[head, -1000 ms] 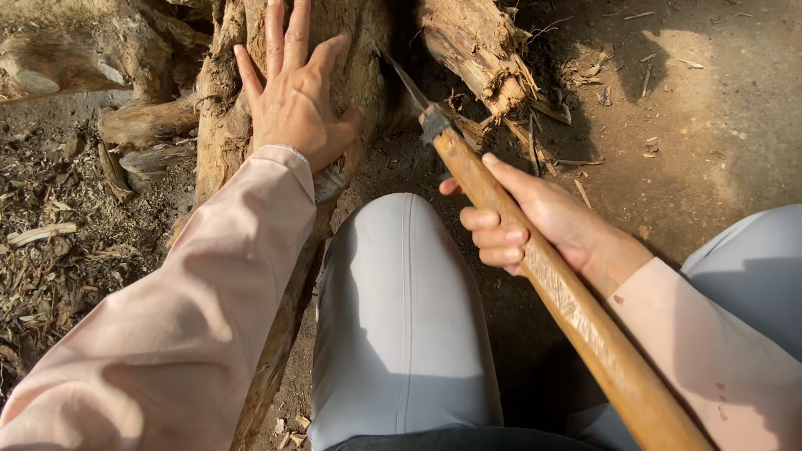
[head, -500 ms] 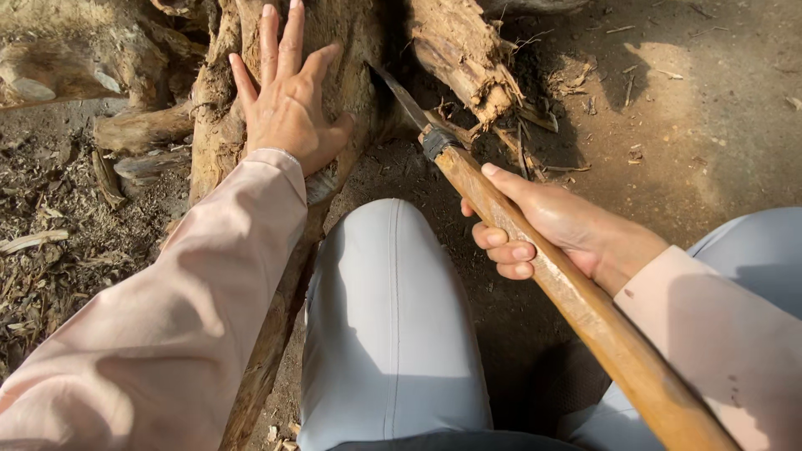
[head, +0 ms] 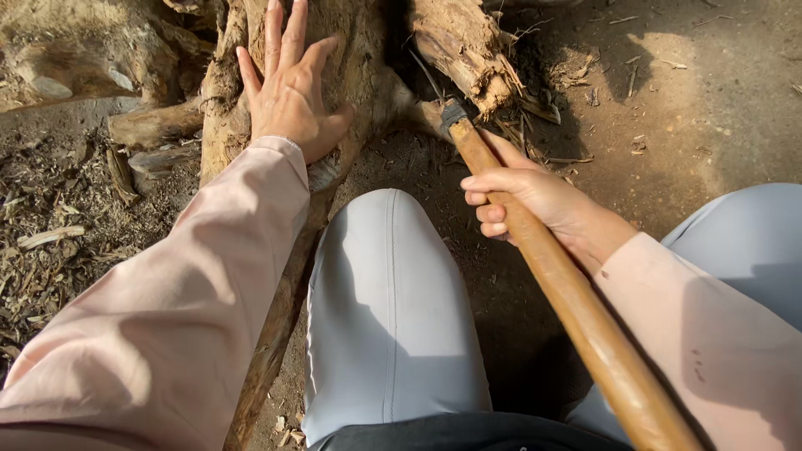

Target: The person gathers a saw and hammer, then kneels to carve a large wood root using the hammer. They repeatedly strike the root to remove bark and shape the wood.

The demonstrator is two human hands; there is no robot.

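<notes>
While the big, rough, pale-brown tree root (head: 368,75) is lying across the top of the view as the landmark, the person's grey-trousered knee (head: 388,309) is rising just below it and the long round wooden-handled tool (head: 551,276) is slanting in from the lower right of it. Its long axis is running from lower right to upper left, and the thin dark metal blade (head: 426,79) is pointing up and left into the shadowed gap between that root and a broken brown stub (head: 464,46) just to the right. The right hand (head: 530,196) is wrapping closed around the handle a little behind the metal collar, right of the knee. The left hand (head: 288,92) is lying flat and open on the root, fingers spread, gripping nothing, left of the blade. Judging from this, a blade glancing off the hard wood is risking a slide toward those spread fingers or down toward the knee, since both are sitting near its line.
</notes>
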